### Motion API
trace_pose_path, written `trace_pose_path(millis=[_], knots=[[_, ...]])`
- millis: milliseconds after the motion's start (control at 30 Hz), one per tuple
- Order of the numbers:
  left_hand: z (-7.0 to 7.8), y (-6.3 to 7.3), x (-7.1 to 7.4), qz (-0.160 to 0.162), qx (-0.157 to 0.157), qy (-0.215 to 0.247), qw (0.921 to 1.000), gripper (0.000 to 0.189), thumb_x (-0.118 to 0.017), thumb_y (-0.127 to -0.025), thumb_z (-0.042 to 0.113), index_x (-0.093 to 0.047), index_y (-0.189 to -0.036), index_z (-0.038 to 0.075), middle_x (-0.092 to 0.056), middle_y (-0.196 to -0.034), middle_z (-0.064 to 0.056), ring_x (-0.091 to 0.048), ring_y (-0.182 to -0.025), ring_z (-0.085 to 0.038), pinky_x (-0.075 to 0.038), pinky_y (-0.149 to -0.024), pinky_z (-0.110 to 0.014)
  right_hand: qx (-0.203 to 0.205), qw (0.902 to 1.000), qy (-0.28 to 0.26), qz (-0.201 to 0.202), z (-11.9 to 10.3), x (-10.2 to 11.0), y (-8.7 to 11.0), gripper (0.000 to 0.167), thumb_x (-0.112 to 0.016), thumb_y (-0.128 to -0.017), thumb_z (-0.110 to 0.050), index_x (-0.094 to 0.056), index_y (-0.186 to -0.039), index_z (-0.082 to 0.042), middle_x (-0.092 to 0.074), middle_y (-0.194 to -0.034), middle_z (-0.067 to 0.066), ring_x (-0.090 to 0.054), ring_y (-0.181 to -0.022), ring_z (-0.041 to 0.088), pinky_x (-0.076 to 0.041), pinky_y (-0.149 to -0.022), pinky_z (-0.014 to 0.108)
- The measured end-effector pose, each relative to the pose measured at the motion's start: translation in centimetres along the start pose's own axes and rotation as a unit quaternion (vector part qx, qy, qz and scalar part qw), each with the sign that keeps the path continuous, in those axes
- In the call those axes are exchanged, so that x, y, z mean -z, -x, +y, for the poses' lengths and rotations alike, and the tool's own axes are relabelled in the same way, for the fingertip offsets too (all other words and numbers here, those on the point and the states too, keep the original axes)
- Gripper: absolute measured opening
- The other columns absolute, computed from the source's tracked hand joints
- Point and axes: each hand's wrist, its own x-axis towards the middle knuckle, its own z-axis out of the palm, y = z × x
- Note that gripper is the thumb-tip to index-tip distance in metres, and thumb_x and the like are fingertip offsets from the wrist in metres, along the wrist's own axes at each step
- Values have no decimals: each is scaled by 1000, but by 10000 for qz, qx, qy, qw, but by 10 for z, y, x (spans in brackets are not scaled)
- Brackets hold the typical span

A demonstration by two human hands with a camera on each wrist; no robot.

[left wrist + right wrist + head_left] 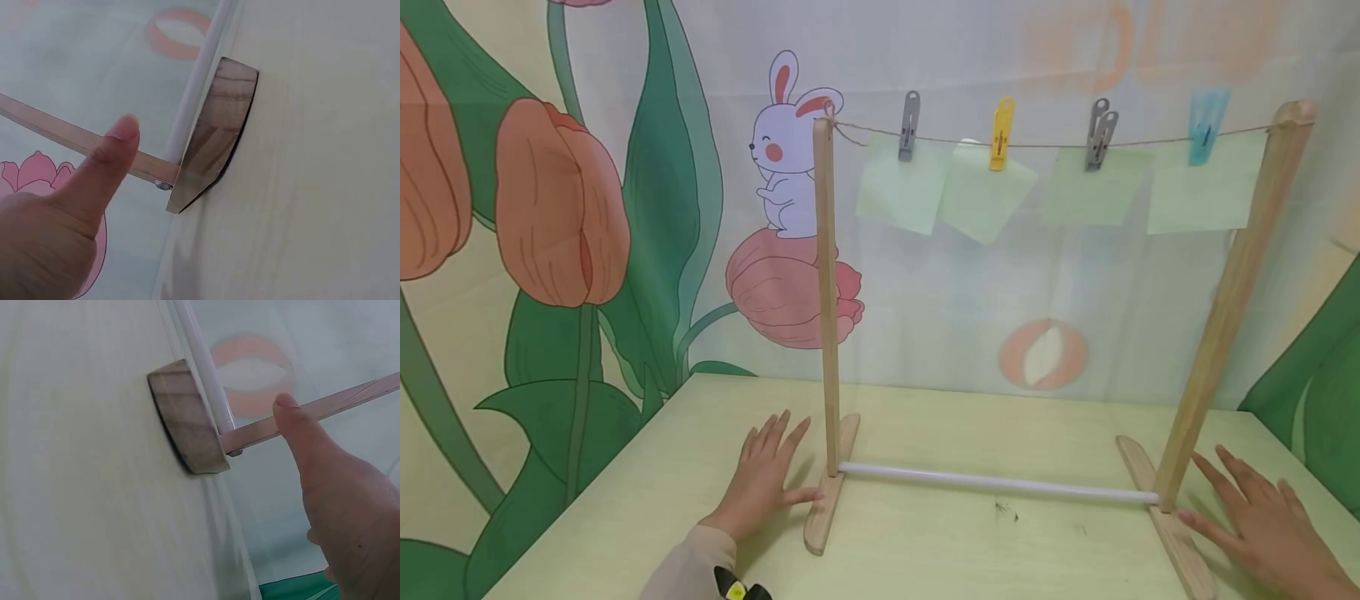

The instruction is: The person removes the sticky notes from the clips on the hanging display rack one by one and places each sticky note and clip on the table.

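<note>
From here I see both hands held out on either side of a wooden stand [826, 292], which stands upright on the pale surface [1022, 554]. The left hand [763, 479], its wrist in a light sleeve [688, 567], reaches forward just beside the left foot [824, 521], back upward, fingers straight and spread, thumb stretched out toward that foot. The right hand [1262, 525] slants in from the other side, fingers likewise extended and parted, thumb pointing at the base of the right post [1221, 325]; whether either thumb touches the wood I cannot tell. Neither hand grips anything. A white rod [1000, 481] joins the posts low down, and green papers [902, 187] hang by clips [1002, 133] from a string [1037, 146] strung between their tops.
</note>
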Motion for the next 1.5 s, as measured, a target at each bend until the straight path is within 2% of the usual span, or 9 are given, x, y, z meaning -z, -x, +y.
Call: trace_pose_path(millis=[133, 300, 400, 633, 833, 933, 1067, 1200, 1500], knots=[[2, -1, 2, 258, -34, 134, 9996, 101, -81, -65, 52, -38, -146, 9, -38, -148, -26, -34, -138, -44, -25, -114, -61, 118, 9995, -17, 296, 0, 2, -2, 87, -60, -91, -46, -11, -155, -14, -24, -151, 32, -37, -122, 56, -23, -97, 75], [5, -1, 4, 596, -102, 271, 9978, 99, -83, -64, 47, -40, -144, 8, -45, -141, -24, -42, -131, -40, -32, -110, -59, -49, 9995, -133, 297, -3, 11, -9, 81, -60, -91, -43, -25, -149, 0, -36, -139, 37, -43, -114, 55, -37, -87, 69], [7, -3, 6, 760, -67, 354, 9965, 96, -84, -64, 45, -42, -142, 8, -50, -136, -21, -47, -127, -38, -39, -105, -57, -201, 9990, -232, 333, -6, 16, -12, 78, -61, -92, -42, -30, -146, 5, -40, -134, 38, -43, -112, 55, -38, -85, 69], [11, -5, 9, 1152, -14, 701, 9909, 88, -84, -65, 42, -47, -138, 8, -58, -126, -15, -55, -118, -33, -48, -96, -50, -134, 9920, -536, 1132, -13, 24, -12, 63, -64, -92, -30, -41, -139, 5, -51, -122, 34, -48, -106, 50, -40, -84, 62], [17, -6, 13, 1429, 6, 1062, 9840, 79, -86, -66, 33, -53, -132, 5, -62, -117, -14, -61, -106, -30, -51, -91, -49, -437, 9899, -534, 1236, -22, 35, -12, 51, -61, -93, -27, -48, -131, 5, -56, -111, 28, -58, -89, 43, -49, -64, 55], [20, -7, 15, 1497, 7, 1157, 9819, 75, -86, -67, 29, -54, -130, 5, -62, -112, -12, -62, -99, -26, -52, -86, -46, -581, 9895, -669, 1143, -24, 39, -11, 45, -60, -94, -27, -52, -127, 4, -59, -107, 25, -61, -84, 40, -51, -55, 42], [24, -7, 18, 1612, -57, 1259, 9789, 70, -87, -67, 26, -56, -127, 5, -63, -109, -10, -61, -96, -23, -53, -82, -42, -675, 9888, -825, 1042, -26, 43, -12, 40, -59, -95, -26, -56, -123, 2, -62, -100, 21, -62, -70, 19, -44, -50, 23], [30, -8, 22, 1741, -90, 1429, 9743, 65, -87, -68, 23, -58, -123, 6, -64, -104, -7, -62, -93, -20, -53, -79, -38, -665, 9877, -857, 1126, -31, 48, -14, 34, -58, -95, -22, -59, -118, 2, -64, -91, 17, -53, -59, 0, -39, -47, 19], [47, -7, 34, 1643, 131, 2144, 9627, 54, -84, -71, 12, -59, -118, 4, -65, -102, -5, -62, -92, -19, -54, -81, -34, -537, 9789, -939, 1734, -45, 58, -17, 27, -60, -92, -13, -61, -114, 2, -64, -82, 14, -44, -59, -13, -39, -45, 16]])
